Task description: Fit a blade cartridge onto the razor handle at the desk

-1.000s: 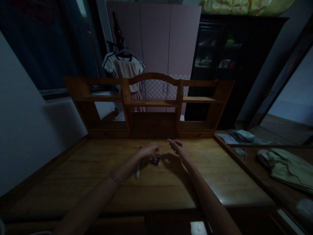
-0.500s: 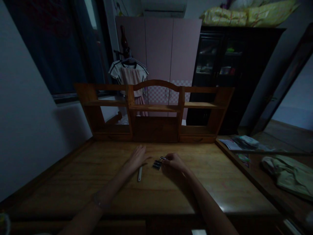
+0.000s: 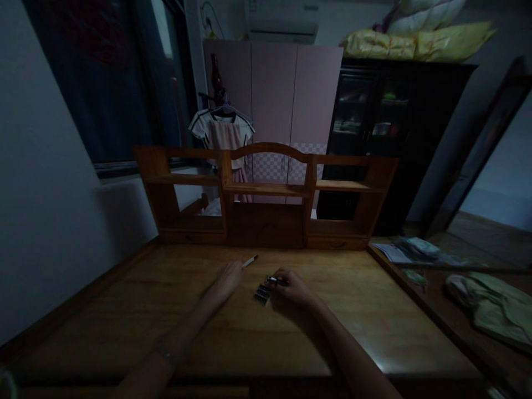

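Note:
My left hand (image 3: 228, 278) rests low over the wooden desk (image 3: 166, 310), fingers closed round a thin pale stick, maybe a pen (image 3: 250, 261), whose tip points up and right past the fingers. My right hand (image 3: 291, 288) is curled just right of it, pinching a small metal-tipped object (image 3: 272, 280) I cannot name. A row of small dark oblong pieces (image 3: 261, 294) lies on the desk between the hands, right beside the right hand's fingers. The room is dim and fine detail is lost.
A wooden shelf unit (image 3: 266, 191) stands along the desk's far edge. Papers (image 3: 409, 252) and a folded green cloth (image 3: 492, 307) lie on a darker surface to the right. Behind are a pink wardrobe (image 3: 272, 105), hanging clothes (image 3: 222, 133) and a dark cabinet (image 3: 386, 122).
The pale stick lay on the desk before; now my left hand has it lifted, tip up. My right hand came down from mid-air beside the dark pieces. The view tilted up.

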Tool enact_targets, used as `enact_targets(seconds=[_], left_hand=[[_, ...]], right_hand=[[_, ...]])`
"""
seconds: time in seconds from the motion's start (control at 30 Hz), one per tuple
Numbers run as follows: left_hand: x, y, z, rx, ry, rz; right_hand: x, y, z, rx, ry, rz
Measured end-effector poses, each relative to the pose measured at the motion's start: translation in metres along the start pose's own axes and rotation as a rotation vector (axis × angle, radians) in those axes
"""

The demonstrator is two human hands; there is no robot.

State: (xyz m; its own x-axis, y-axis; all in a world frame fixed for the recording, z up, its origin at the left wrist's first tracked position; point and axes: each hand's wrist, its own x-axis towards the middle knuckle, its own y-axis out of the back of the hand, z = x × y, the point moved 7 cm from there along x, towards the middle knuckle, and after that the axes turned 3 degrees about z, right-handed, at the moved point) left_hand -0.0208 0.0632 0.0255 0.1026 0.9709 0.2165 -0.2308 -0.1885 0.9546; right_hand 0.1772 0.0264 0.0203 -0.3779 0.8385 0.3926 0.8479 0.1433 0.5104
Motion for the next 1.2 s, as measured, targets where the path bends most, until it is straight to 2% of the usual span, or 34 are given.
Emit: enact_targets(seconds=[0.17,0.27,0.33,0.43,0.53,0.67,0.8,1.03,1.2], left_hand=[[0.023,0.004,0.002,-0.209,0.045,0.128],[0.024,-0.001,0.005,-0.361,-0.004,0.196],[0.022,-0.004,0.007,-0.462,-0.058,0.229],[0.019,-0.007,0.007,-0.577,-0.103,0.274],[0.02,-0.008,0.005,-0.64,-0.076,0.288],[0.02,-0.003,0.007,-0.693,-0.079,0.324],[0.014,0.01,0.019,-0.729,-0.189,0.396],[0.005,0.008,0.042,-0.677,-0.307,0.27],[0.005,0.002,0.044,-0.625,-0.32,0.211]], right_hand=[[0.005,0.02,0.016,0.036,-0.028,0.265],[0.006,0.036,0.03,0.05,-0.092,0.394],[0.008,0.041,0.037,0.096,-0.138,0.423],[0.011,0.037,0.047,0.256,-0.233,0.389],[0.012,0.022,0.056,0.449,-0.323,0.324],[0.015,0.009,0.059,0.565,-0.327,0.287],[0.016,0.005,0.056,0.598,-0.326,0.252],[0.017,0.007,0.055,0.682,-0.345,0.198],[0.018,0.011,0.047,0.689,-0.308,0.18]])
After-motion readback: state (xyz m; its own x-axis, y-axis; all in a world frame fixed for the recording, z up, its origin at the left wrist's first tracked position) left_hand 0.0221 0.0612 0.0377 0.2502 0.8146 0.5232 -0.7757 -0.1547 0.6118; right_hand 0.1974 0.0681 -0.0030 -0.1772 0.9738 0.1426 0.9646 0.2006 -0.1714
